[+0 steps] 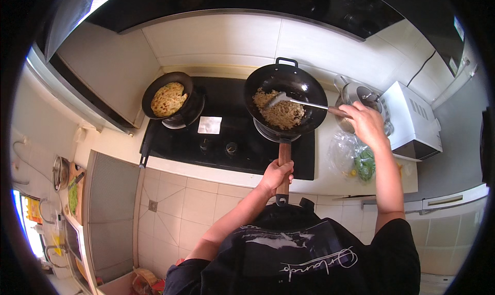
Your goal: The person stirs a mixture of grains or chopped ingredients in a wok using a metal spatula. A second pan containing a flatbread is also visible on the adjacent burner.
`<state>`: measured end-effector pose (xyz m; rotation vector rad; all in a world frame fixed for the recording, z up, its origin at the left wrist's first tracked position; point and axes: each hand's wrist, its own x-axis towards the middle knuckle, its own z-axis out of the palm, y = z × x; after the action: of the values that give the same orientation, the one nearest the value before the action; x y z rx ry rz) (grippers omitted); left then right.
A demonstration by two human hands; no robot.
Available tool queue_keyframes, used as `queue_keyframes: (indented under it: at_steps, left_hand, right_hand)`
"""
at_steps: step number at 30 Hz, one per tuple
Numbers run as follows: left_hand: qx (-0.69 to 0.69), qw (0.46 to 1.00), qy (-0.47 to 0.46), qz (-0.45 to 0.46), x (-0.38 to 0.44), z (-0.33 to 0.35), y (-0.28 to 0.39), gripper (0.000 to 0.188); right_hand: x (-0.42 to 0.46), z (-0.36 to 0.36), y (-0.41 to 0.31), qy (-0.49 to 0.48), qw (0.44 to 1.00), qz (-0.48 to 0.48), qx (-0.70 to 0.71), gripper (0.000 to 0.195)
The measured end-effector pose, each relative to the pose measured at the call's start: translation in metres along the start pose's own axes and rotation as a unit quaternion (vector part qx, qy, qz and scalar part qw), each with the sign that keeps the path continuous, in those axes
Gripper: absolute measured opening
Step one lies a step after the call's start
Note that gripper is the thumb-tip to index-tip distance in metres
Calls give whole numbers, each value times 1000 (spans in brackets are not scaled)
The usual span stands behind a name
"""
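My left hand (277, 176) grips the wooden handle (284, 155) of a black wok (314, 87), which sits over the right burner of the hob. In the wok lies a loose heap of brown, crumbly food (284, 115), perhaps fried rice or minced meat. My right hand (362, 121) is closed around the wooden grip of a metal spatula (309, 103). The spatula's blade rests in the food, left of the wok's centre. On the left burner stands a black frying pan (147, 97) holding a browned, flat pancake or omelette (169, 99); neither hand touches it.
Between the burners a pale square (209, 125) lies on the black glass hob (232, 101). Right of the wok are a lidded glass-and-metal pot (350, 89), clear plastic bags (342, 148), green vegetables (364, 164) and a white microwave (406, 121). A range hood (239, 14) overhangs. Far left is a cutting board (80, 194) with chopped greens.
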<state>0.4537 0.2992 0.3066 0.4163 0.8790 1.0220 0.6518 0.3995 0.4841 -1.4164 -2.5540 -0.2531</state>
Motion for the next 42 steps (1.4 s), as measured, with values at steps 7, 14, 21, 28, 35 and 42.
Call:
queue_keyframes:
  at_steps: [7,14,21,28,35,42]
  left_hand:
    - [-3,1000,-5,2,-1,1,2,20]
    - [-5,1000,-7,-4,-2,1,3,21]
    - [-4,1000,-7,-7,-4,2,4,21]
    - [-6,1000,-12,-8,-4,2,5,22]
    - [-4,1000,-6,-9,-3,2,4,22]
    - [0,1000,-9,-11,-3,3,6,23]
  right_hand:
    - [16,59,-3,21,997,61,38,34]
    - [10,52,-12,-20,999,29,19,35]
    - [-18,18,-4,-23,1000,21,-3,31]
    - [-44,0,0,-7,999,15,-43,33]
    - [-70,-34,-7,-10,999,38,-37,32]
    - [-79,-17,-19,-56,994,48,-76,35]
